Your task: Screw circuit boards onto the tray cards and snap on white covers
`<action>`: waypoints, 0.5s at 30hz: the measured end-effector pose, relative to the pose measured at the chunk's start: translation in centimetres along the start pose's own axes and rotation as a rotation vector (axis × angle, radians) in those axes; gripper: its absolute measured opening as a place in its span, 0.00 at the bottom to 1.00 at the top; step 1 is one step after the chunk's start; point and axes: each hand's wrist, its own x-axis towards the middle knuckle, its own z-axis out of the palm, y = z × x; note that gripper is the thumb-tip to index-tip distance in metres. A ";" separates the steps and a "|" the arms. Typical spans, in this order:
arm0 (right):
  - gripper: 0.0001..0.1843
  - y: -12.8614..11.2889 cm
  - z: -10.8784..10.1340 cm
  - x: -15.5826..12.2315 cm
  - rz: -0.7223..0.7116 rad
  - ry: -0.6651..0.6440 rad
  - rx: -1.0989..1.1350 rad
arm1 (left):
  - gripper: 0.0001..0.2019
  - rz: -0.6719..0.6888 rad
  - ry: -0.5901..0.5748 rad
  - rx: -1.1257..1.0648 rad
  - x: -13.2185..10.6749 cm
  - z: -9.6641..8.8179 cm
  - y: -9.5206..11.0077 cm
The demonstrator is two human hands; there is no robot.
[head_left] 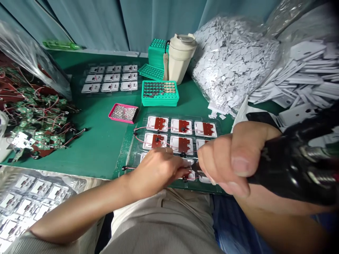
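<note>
A pink tray of screws lies mid-tabletop, with a green tray of round parts and a beige lidded cup behind it. Wired circuit boards are heaped at the left edge, and a bag of white pieces fills the back right corner.

The person wears a beige ribbed knit top. Its fine ribs run lengthwise down the front, and a few soft folds cross it near the upper edge. Left of that top, a sleeve of the same beige ribbed knit ends near the elbow, and the forearm is bare from there to the left hand. Right of the top lies creased blue cloth; whether it is trousers or an apron cannot be told. Above and right of the top, the right hand has a short, trimmed thumbnail, and its forearm is also bare.
</note>
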 end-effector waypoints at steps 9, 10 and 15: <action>0.30 0.0 0.7 0.2 -0.051 0.078 0.041 | 0.10 -0.072 -0.133 -0.150 -1.2 -0.5 -0.1; 0.30 0.0 0.7 0.2 -0.051 0.078 0.038 | 0.11 -0.063 -0.137 -0.111 -1.1 -0.4 0.0; 0.31 1.2 0.6 -0.2 -0.050 0.072 0.029 | 0.15 -0.072 -0.121 0.061 -0.9 -0.1 -0.2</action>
